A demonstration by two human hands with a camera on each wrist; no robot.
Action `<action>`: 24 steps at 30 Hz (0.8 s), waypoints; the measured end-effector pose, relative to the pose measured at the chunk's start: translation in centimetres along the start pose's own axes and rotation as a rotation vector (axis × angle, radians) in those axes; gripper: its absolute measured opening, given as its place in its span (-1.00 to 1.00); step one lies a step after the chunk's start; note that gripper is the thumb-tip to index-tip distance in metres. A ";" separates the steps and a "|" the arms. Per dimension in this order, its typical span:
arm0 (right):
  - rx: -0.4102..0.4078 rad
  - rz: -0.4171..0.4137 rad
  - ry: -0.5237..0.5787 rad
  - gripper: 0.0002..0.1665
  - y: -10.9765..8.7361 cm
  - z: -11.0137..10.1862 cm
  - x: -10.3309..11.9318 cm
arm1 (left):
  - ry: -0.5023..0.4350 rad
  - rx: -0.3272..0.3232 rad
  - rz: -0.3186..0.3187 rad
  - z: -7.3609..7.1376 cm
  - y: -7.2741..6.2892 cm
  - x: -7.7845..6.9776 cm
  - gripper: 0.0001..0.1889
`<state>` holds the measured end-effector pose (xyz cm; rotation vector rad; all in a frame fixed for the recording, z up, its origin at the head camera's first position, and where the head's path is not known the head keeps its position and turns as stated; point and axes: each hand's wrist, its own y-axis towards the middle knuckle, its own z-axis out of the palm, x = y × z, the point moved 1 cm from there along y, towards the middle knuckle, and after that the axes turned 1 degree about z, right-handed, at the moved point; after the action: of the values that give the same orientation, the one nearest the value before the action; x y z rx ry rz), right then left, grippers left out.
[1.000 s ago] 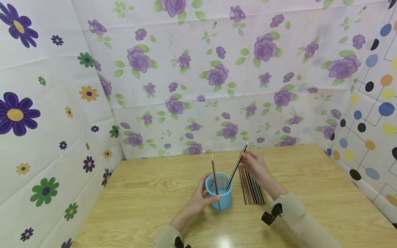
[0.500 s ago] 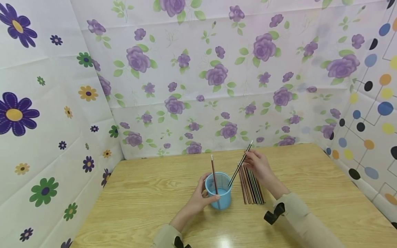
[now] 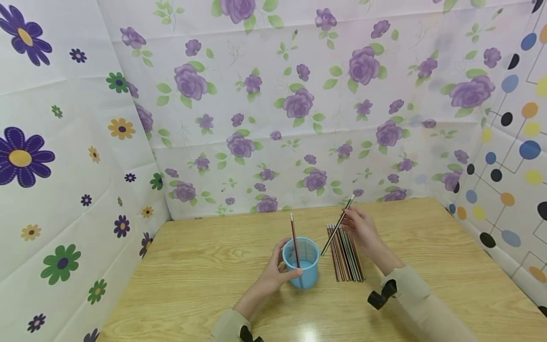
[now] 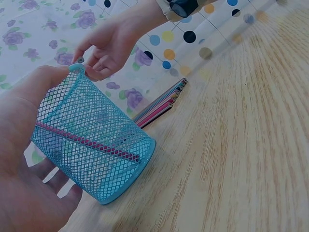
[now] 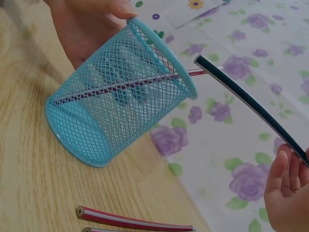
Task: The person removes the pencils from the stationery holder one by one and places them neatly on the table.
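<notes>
My left hand (image 3: 272,275) grips a light blue mesh pencil cup (image 3: 309,279) standing on the table, thumb at the near rim and fingers around the left side. One reddish pencil (image 3: 294,235) leans inside the cup, its white-tipped end above the rim. Between thumb and fingers, my right hand (image 3: 362,232) pinches a dark striped pencil (image 3: 334,233) near its upper end. That pencil slants, its lower end just right of the cup's rim. In the right wrist view the dark pencil (image 5: 246,99) shows beyond the mouth of the cup (image 5: 120,96).
Right of the cup, several striped pencils (image 3: 347,261) lie side by side on the wood-grain table (image 3: 213,266). Flower-patterned cloth (image 3: 265,118) hangs behind the table, with a dotted cloth (image 3: 508,156) at the right.
My right hand has moved a little to the right, drawing the dark pencil's lower end from inside the cup to outside its rim. The left hand and cup have stayed in place.
</notes>
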<state>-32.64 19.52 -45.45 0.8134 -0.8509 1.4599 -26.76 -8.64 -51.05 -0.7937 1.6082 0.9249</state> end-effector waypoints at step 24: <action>-0.033 0.018 -0.119 -0.73 0.0 -2.7 -0.7 | 0.012 0.006 -0.005 0.1 -0.1 -0.2 -0.09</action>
<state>-32.65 21.58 -47.39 0.8769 -0.9719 1.4207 -26.58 -8.65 -50.93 -0.7999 1.6179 0.9136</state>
